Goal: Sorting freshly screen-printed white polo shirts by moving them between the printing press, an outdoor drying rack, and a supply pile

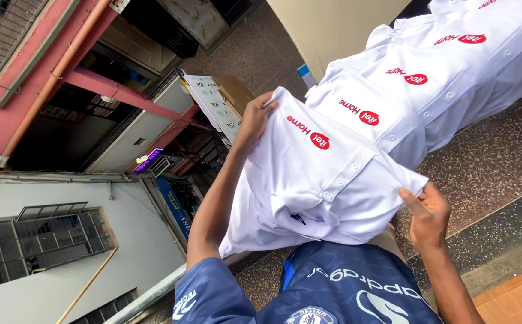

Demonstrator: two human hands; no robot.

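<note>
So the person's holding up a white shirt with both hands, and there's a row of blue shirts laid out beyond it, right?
Not quite: the row of shirts beyond is white, not blue, as the head view shows. The left hand and right hand do hold up a white shirt.

An upper walkway over a street of small shops

We stand on a speckled terrazzo floor where a row of identical white polo shirts hangs in line, stock-like. Past the ledge we look down on shopfronts with a lit signboard, stacked cardboard cartons, a pink building wall and a barred window in a pale wall.
</note>
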